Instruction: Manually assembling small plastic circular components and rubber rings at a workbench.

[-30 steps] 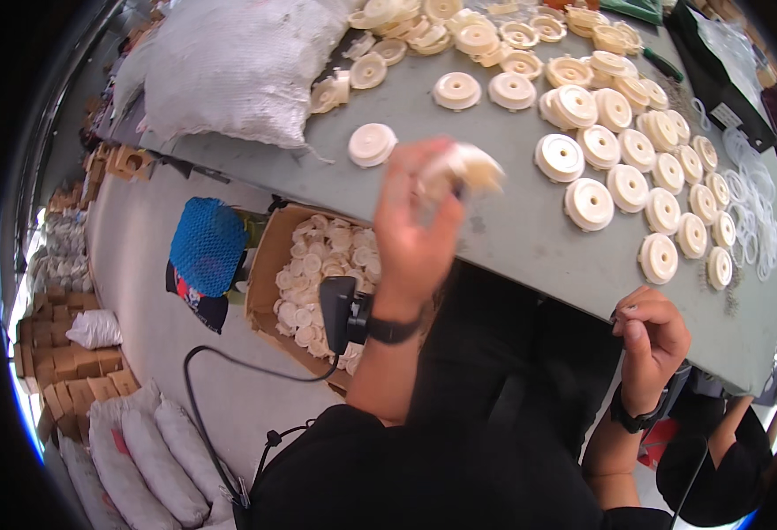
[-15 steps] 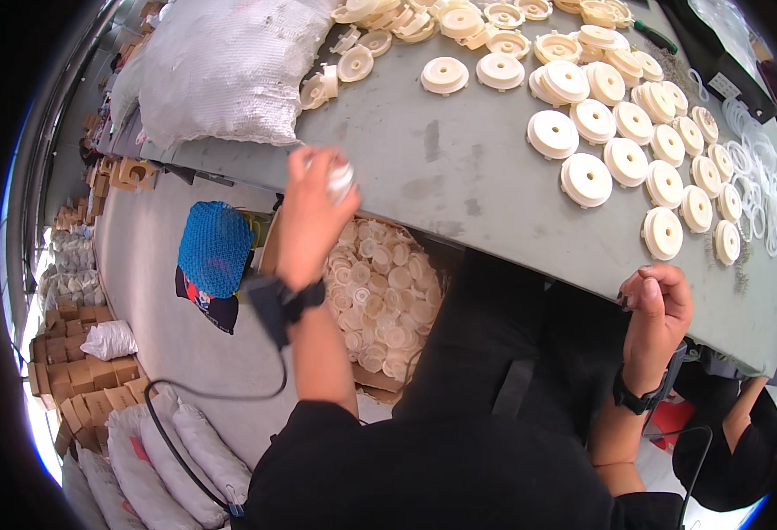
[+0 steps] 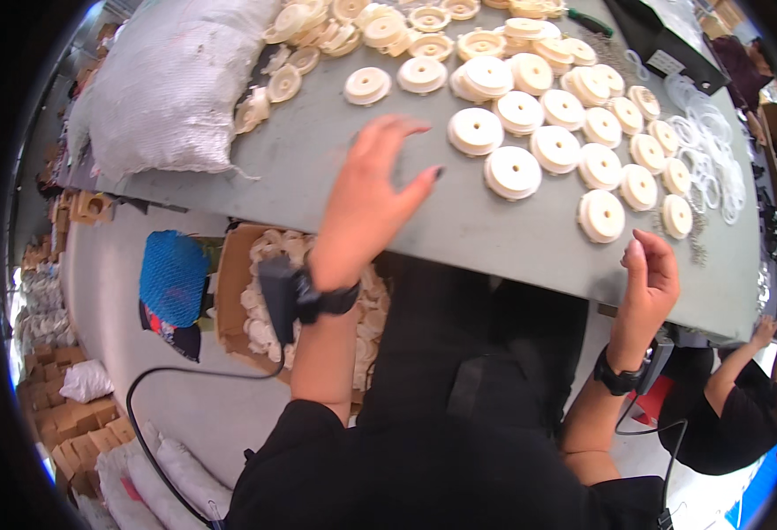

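Above the table, my left hand [image 3: 366,194] is open, thumb and fingers spread with nothing between them. It points toward the nearest round cream plastic discs [image 3: 512,173], which have a hole in the middle, and is apart from them. By the table's front edge my right hand [image 3: 652,281] is closed, fingers curled toward the thumb; whatever they hold, if anything, is hidden. The nearest disc [image 3: 601,216] to it lies just beyond its fingertips. Several discs stand in slanting rows on the right, some stacked.
A white woven sack [image 3: 172,88] lies on the table's left, beside a heap of cream parts [image 3: 344,35]. Clear plastic rings [image 3: 711,150] and a green-handled tool [image 3: 590,22] lie at the right. Below the edge stands a cardboard box [image 3: 234,305] of pale parts. Another person [image 3: 724,415] is at right.
My left hand has let go of a small white round part near the box and moved right over the table, opening. My right hand stays by the edge. The view has shifted right.
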`<action>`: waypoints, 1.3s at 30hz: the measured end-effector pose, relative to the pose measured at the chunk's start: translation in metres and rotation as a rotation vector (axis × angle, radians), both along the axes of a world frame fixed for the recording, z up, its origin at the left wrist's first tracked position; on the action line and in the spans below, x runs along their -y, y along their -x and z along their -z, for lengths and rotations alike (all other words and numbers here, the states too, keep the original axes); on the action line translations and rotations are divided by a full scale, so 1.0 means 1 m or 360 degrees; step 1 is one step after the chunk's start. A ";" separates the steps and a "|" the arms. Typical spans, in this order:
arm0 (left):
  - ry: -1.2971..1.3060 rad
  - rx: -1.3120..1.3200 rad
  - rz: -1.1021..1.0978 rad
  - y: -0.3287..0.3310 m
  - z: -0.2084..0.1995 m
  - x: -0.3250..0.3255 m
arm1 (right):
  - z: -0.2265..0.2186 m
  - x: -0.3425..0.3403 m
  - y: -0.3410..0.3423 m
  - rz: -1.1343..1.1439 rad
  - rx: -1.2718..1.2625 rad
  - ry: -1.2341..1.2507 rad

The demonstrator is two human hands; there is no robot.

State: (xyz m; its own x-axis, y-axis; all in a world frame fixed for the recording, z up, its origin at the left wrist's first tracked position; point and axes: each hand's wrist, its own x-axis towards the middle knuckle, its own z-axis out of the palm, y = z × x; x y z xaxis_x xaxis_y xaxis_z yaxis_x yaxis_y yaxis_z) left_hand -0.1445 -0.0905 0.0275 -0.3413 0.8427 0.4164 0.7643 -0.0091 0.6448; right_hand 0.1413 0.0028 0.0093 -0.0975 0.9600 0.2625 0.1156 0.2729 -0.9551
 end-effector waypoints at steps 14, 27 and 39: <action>0.0124 -0.0200 -0.0037 -0.029 0.031 -0.046 | 0.008 -0.022 0.020 -0.0278 0.0933 -0.0481; -0.0241 -0.0145 0.0050 -0.032 0.018 -0.042 | -0.002 -0.009 0.022 -0.0473 0.0191 0.0060; -0.0353 0.1648 0.0642 -0.108 0.016 -0.053 | -0.025 -0.046 -0.007 -0.0031 -0.0028 -0.0060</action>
